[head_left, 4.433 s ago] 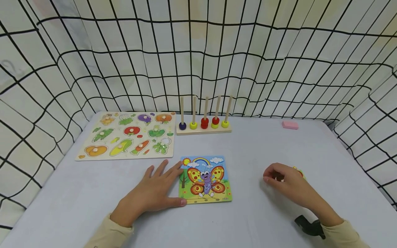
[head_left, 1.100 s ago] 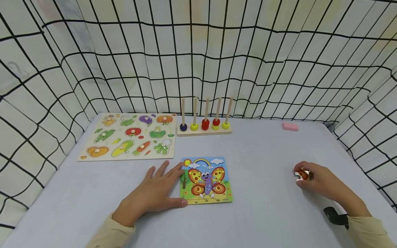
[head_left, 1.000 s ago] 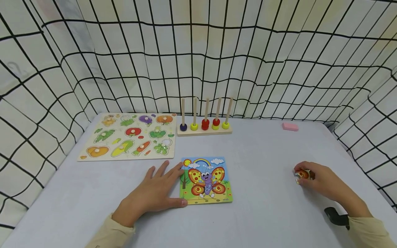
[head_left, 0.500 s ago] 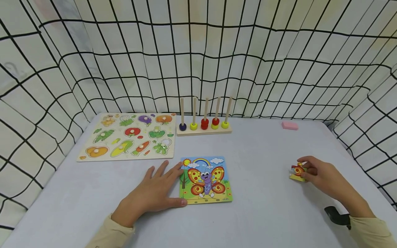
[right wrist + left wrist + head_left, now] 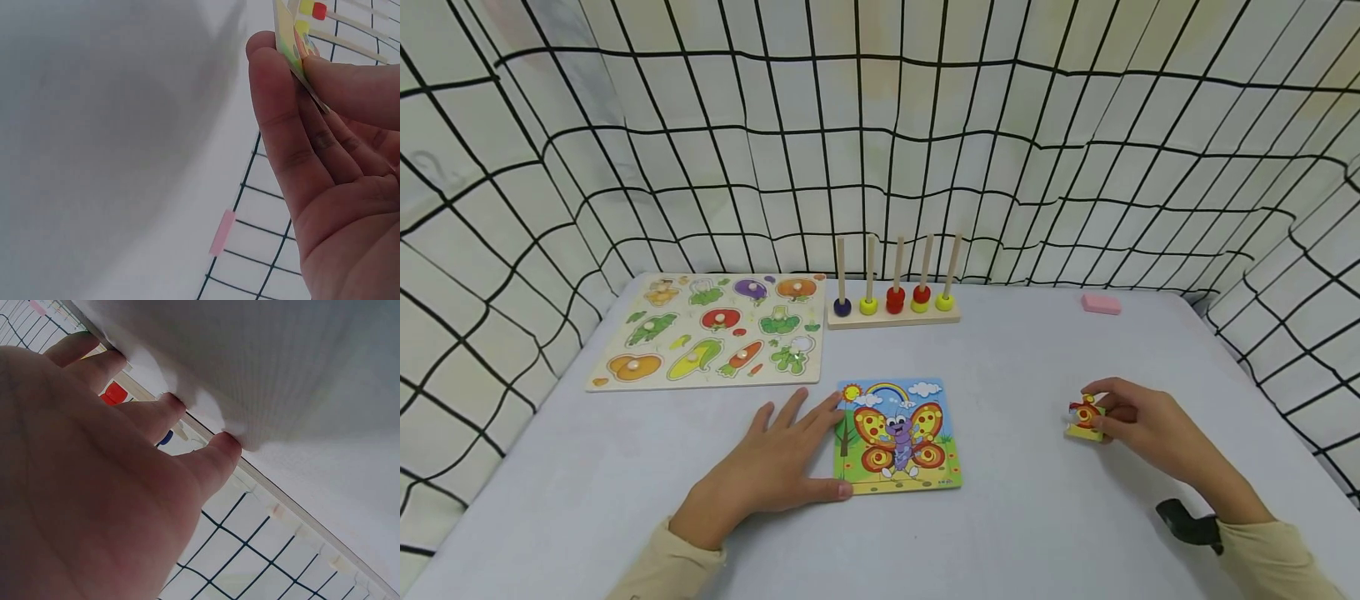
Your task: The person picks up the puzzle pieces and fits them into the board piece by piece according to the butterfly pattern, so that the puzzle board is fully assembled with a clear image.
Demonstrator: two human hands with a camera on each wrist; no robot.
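In the head view, my left hand point(image 5: 767, 467) lies with spread, straight fingers on the white table. Its thumb and index finger touch the left side of a square butterfly picture puzzle point(image 5: 898, 437). Over the right part of the table, my right hand point(image 5: 1157, 429) pinches a small puzzle piece point(image 5: 1084, 419) between thumb and fingers. The piece is yellow with a red and orange swirl, and looks tilted up. In the right wrist view, that puzzle piece point(image 5: 291, 47) appears nearly edge-on, and my thumb covers part of it.
Behind the left hand lies a vegetable peg puzzle board point(image 5: 707, 333). A wooden counting rack point(image 5: 895, 321) with coloured rings on pegs stands at the back middle. A pink eraser-like block point(image 5: 1101, 304) sits at the back right. Black netting point(image 5: 887, 129) over white cloth encloses the table.
My right hand, first at the table's right, moved farther right, turned the puzzle piece in its fingers, and has now come back left with it. The left hand and butterfly puzzle have stayed put.
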